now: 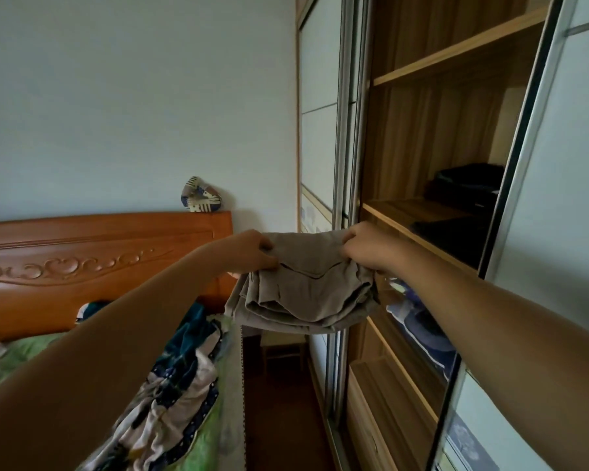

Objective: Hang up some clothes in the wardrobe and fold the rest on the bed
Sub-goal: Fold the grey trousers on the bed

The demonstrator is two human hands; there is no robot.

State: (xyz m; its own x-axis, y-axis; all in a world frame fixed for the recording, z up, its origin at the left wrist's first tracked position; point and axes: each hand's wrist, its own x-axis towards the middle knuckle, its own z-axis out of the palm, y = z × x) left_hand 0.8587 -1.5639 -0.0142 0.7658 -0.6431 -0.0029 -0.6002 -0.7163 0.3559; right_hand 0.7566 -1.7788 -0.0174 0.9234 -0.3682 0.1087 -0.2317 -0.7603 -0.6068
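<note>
Now, I hold the folded beige garment at the middle of the frame, in the gap between the bed at lower left and the open wardrobe on the right; my left hand pinches its top edge at one end and my right hand pinches the other, fingers curled into the cloth; gripped at both ends, the stacked folds hang together instead of spilling open; the garment is level with the middle shelf, just off its front edge, so I judge it is bound there, beside the dark folded clothes further right; a rumpled patterned quilt lies on the bed below my left arm.
</note>
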